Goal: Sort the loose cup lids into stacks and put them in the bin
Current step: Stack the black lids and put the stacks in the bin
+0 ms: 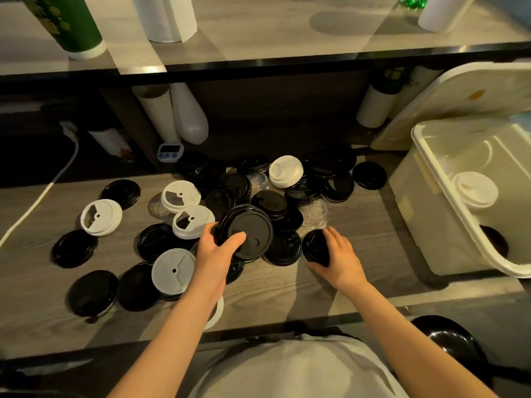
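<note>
Here, the left hand (214, 255) grips a black stack (250, 225); the right hand (339, 261) curls round a small black lid (314, 245). Loose lids (75, 248) litter the counter (370, 225). Farther right, the bin (425, 225) holds white lids (475, 191); a dark lid (494, 239) sits half hidden behind its rim.

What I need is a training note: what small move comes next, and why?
Probably bring the black lid in the right hand onto the black stack. The left hand grips that stack tilted above the pile, the right hand holds its single lid just beside it, and both are black, so they seem to belong together. Their sizes are hard to compare.
</note>
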Demonstrator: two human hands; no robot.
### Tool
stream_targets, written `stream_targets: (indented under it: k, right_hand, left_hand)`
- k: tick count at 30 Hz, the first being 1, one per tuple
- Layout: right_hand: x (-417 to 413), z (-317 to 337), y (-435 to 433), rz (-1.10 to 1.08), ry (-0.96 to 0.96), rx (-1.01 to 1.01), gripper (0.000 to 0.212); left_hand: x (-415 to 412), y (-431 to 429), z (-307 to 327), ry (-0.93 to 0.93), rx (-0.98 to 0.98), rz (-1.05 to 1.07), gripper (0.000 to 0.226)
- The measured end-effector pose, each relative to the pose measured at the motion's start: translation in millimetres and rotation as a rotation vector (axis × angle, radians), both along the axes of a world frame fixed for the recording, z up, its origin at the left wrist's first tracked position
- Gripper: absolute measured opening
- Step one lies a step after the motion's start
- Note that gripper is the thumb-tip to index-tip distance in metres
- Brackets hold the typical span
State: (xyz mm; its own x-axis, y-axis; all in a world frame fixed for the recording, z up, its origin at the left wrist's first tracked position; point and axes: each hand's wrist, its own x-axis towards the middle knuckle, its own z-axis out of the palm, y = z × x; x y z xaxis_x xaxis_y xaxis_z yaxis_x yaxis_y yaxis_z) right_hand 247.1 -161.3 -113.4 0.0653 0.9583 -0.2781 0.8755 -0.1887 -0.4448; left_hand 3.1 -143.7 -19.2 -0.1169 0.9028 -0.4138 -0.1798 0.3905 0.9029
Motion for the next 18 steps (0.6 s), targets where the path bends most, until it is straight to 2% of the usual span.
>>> stream_targets:
  k: [3, 6, 7, 10, 11, 15, 18]
  right_hand:
    - [-0.9, 4.0, -1.6, -0.038, 0.042, 0.078, 0.085]
    - [1.9, 16.3, -9.1, -0.118, 0.197, 0.149, 0.081]
    - [2.8, 22.2, -11.3, -0.150, 0.247, 0.169, 0.079]
    - [3.9, 44.5, -16.0, -0.200, 0.371, 0.258, 0.073]
    - [4.3, 53.3, -16.4, -0.203, 0.399, 0.306, 0.071]
    - [14.0, 89.0, -15.8, -0.194, 0.462, 0.480, 0.066]
    - [35.1, 112.7, -17.2, -0.211, 0.495, 0.545, 0.066]
  left_hand:
    - [4.1, 0.4, 1.9, 0.006, 0.003, -0.013, 0.033]
    - [9.7, 2.2, 1.8, -0.011, -0.008, -0.036, 0.035]
    - [13.2, 2.7, 1.6, -0.021, -0.016, -0.050, 0.038]
    - [27.2, 3.1, 5.0, -0.061, -0.042, -0.100, 0.069]
    - [32.9, 3.4, 6.2, -0.075, -0.044, -0.115, 0.070]
    - [65.3, 7.8, 16.0, -0.094, -0.014, -0.153, 0.042]
    - [94.5, 12.5, 31.0, -0.108, 0.018, -0.155, 0.036]
